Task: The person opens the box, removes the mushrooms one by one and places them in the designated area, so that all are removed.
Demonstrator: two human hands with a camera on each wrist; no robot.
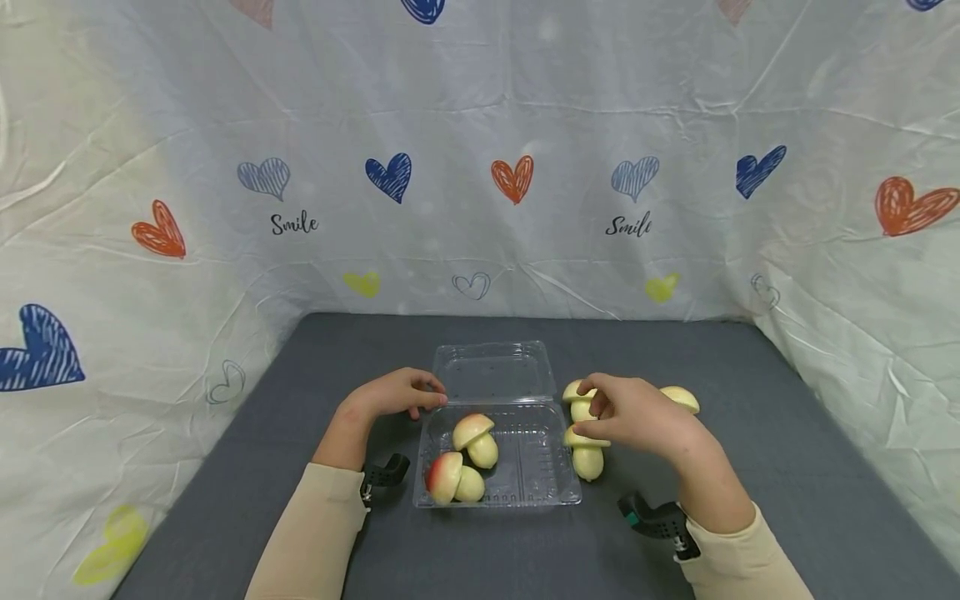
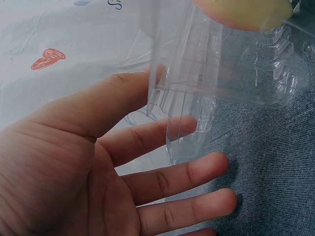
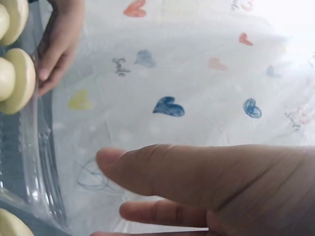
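Note:
A clear plastic box [image 1: 542,454] lies with its lid [image 1: 492,372] folded back. Two mushroom-shaped pieces with reddish caps, an upper one [image 1: 472,436] and a lower one [image 1: 453,478], sit in its left half. My left hand [image 1: 397,393] touches the box's left edge near the hinge, its fingers fairly straight and spread in the left wrist view. Over the pale mushrooms right of the box, my right hand [image 1: 643,415] hovers with thumb and fingers apart and nothing between them. Beneath it are a near mushroom [image 1: 587,460] and a far one [image 1: 582,407], partly covered.
Another pale mushroom [image 1: 681,398] shows behind my right hand, partly hidden. The dark grey cloth [image 1: 360,350] covers the table. A white curtain [image 1: 450,100] printed with hearts hangs around the back and sides.

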